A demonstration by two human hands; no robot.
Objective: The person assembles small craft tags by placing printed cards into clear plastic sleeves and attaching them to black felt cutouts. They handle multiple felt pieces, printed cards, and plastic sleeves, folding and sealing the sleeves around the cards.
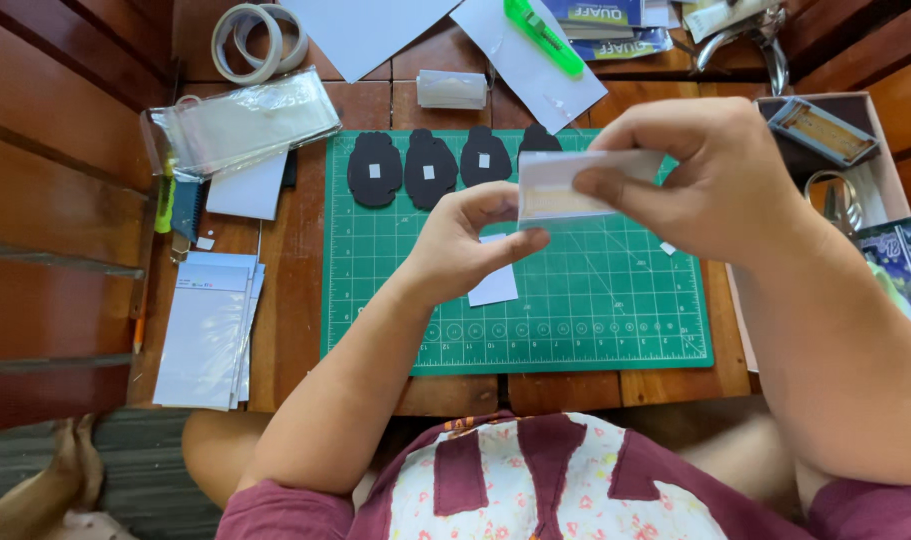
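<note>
Wooden slats carry a green cutting mat [575,320] with four black cut-outs [430,167] along its far edge. Above the mat's middle, left hand [465,250] and right hand [705,175] both pinch a small white packet [565,190].

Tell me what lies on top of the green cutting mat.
On the green cutting mat: four black cutouts, one half hidden behind the held white strip, and a white slip partly covered by the left hand.
</note>
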